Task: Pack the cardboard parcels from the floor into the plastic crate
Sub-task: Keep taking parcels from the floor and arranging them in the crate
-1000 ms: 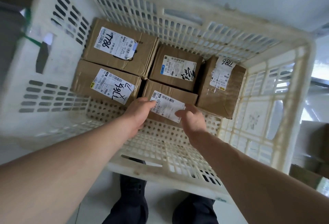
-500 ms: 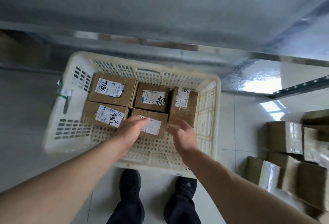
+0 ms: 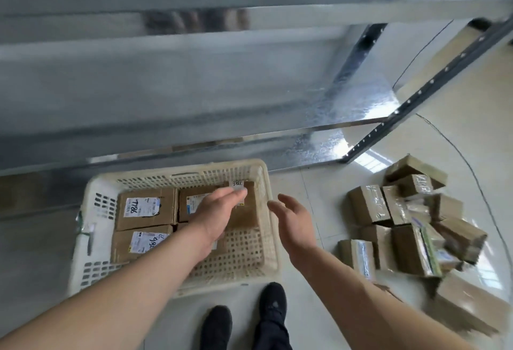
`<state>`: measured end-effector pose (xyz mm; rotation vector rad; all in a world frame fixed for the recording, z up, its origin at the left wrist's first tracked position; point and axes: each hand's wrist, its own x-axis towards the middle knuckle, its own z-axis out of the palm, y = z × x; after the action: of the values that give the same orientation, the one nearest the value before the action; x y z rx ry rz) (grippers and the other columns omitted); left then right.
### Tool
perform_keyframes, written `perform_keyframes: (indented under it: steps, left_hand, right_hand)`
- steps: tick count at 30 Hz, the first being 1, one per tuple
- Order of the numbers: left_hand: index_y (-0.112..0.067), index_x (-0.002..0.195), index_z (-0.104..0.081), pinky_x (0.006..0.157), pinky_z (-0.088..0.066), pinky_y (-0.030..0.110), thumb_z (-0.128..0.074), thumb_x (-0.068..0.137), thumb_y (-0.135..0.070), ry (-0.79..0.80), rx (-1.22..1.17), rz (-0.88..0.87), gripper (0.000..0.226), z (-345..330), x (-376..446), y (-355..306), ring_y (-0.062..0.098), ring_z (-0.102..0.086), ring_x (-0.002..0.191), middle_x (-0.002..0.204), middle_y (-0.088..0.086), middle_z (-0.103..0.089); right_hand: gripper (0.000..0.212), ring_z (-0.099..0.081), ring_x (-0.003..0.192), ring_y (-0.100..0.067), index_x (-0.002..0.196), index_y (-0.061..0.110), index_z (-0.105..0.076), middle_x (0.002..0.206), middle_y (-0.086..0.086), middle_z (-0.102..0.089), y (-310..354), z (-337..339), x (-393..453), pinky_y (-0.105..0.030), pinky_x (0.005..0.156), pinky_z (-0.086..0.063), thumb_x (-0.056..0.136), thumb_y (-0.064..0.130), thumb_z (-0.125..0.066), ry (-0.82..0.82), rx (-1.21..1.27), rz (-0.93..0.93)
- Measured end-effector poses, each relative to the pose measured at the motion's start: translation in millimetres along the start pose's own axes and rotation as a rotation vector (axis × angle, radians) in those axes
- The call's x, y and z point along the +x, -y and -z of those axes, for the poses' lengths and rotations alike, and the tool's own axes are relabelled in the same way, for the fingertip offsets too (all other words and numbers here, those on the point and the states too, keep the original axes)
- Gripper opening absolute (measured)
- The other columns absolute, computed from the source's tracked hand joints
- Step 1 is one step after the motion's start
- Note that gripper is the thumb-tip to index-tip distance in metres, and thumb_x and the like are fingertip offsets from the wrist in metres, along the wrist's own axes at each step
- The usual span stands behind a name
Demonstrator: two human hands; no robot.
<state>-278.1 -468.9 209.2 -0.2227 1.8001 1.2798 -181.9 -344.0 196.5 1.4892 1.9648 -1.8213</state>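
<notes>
Pale floor tiles (image 3: 311,183) are bounded by metal shelving (image 3: 194,85). Left of the empty, spread right hand (image 3: 294,224) sits the plastic crate (image 3: 266,238), partly packed; loose cardboard parcels (image 3: 410,227) lie right of it. The left hand (image 3: 219,210), relaxed, holds nothing. A near parcel is best gripped squarely.

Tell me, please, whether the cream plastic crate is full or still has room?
Still has room. The cream perforated plastic crate holds brown cardboard parcels along its far side, while its near right floor shows bare.
</notes>
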Motion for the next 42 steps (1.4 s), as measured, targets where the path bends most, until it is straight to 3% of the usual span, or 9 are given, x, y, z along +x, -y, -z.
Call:
perform_keyframes:
  steps: [4, 9, 12, 16, 20, 28, 31, 35, 42]
  left_hand:
    - [-0.027, 0.143, -0.049, 0.095, -0.037, 0.042, -0.059, 0.094, -0.05, 0.079, 0.056, -0.029, 0.055, -35.3, -21.7, -23.5, 0.018, -0.044, 0.117, 0.129, -0.006, -0.049]
    - [-0.031, 0.128, -0.055, 0.089, -0.037, 0.039, -0.059, 0.095, -0.046, 0.187, 0.142, -0.068, 0.037, -97.1, -43.4, -38.0, 0.02, -0.045, 0.115, 0.13, -0.002, -0.053]
    - [-0.026, 0.128, -0.057, 0.087, -0.037, 0.037, -0.061, 0.094, -0.047, 0.236, 0.175, -0.077, 0.04, -141.1, -56.5, -39.6, 0.021, -0.046, 0.119, 0.133, -0.003, -0.053]
    - [-0.029, 0.108, -0.06, 0.087, -0.036, 0.038, -0.061, 0.094, -0.044, 0.276, 0.22, -0.072, 0.02, -201.2, -75.4, -39.1, 0.02, -0.045, 0.115, 0.127, -0.005, -0.053]
    - [-0.032, 0.096, -0.06, 0.093, -0.038, 0.042, -0.06, 0.095, -0.043, 0.264, 0.261, -0.059, 0.011, -265.3, -91.0, -31.7, 0.021, -0.045, 0.118, 0.125, -0.007, -0.053]
    - [-0.033, 0.111, -0.057, 0.099, -0.038, 0.047, -0.059, 0.095, -0.045, 0.265, 0.279, -0.039, 0.02, -395.2, -122.9, -16.3, 0.02, -0.043, 0.12, 0.128, -0.009, -0.049]
    - [-0.029, 0.131, -0.055, 0.103, -0.039, 0.049, -0.06, 0.094, -0.047, 0.286, 0.284, -0.032, 0.042, -434.8, -128.8, -13.6, 0.02, -0.043, 0.12, 0.13, -0.009, -0.048]
    - [-0.024, 0.144, -0.05, 0.104, -0.039, 0.05, -0.061, 0.093, -0.048, 0.296, 0.286, -0.028, 0.057, -468.4, -126.0, -13.1, 0.021, -0.043, 0.121, 0.135, -0.006, -0.049]
    - [-0.025, 0.145, -0.047, 0.108, -0.035, 0.053, -0.057, 0.096, -0.049, 0.326, 0.307, 0.002, 0.055, -504.5, -92.7, -20.1, 0.025, -0.039, 0.134, 0.15, 0.0, -0.044]
  right_hand:
    - [0.053, -0.053, 0.131, -0.019, 0.143, 0.013, -0.057, 0.145, -0.003, -0.058, 3.3, 42.9, -23.8, -0.03, 0.106, -0.04, 0.093, 0.028, -0.067, -0.102, 0.063, -0.017]
    - [0.059, -0.053, 0.133, -0.021, 0.141, 0.016, -0.058, 0.145, -0.005, -0.058, -5.4, 102.4, -47.0, -0.04, 0.114, -0.039, 0.088, 0.036, -0.069, -0.234, 0.161, -0.024]
    - [0.061, -0.052, 0.134, -0.021, 0.142, 0.018, -0.058, 0.146, -0.003, -0.058, -20.8, 146.6, -57.7, -0.04, 0.114, -0.039, 0.086, 0.041, -0.068, -0.317, 0.183, -0.038]
    - [0.062, -0.052, 0.134, -0.021, 0.142, 0.014, -0.058, 0.144, -0.003, -0.058, -46.7, 205.5, -63.7, -0.033, 0.107, -0.039, 0.087, 0.039, -0.069, -0.357, 0.219, -0.046]
    - [0.078, -0.054, 0.132, -0.019, 0.141, 0.015, -0.059, 0.142, 0.0, -0.06, -80.4, 264.1, -67.3, -0.04, 0.115, -0.039, 0.071, 0.049, -0.064, -0.393, 0.289, -0.06]
    - [0.076, -0.057, 0.126, -0.019, 0.139, 0.019, -0.061, 0.138, 0.001, -0.062, -137.4, 403.4, -78.6, -0.044, 0.114, -0.042, 0.07, 0.05, -0.066, -0.402, 0.34, -0.113]
    - [0.055, -0.055, 0.126, -0.019, 0.141, 0.017, -0.059, 0.141, -0.001, -0.059, -153.4, 443.5, -72.3, -0.043, 0.113, -0.041, 0.09, 0.036, -0.069, -0.412, 0.339, -0.106]
    - [0.051, -0.052, 0.109, -0.013, 0.143, 0.017, -0.056, 0.137, -0.001, -0.058, -169.7, 476.1, -56.9, -0.031, 0.093, -0.039, 0.095, 0.032, -0.066, -0.4, 0.336, -0.122]
    - [0.053, -0.049, 0.116, -0.014, 0.146, 0.019, -0.053, 0.145, -0.005, -0.054, -176.6, 498.9, -20.9, -0.032, 0.095, -0.04, 0.097, 0.033, -0.065, -0.391, 0.34, -0.165]
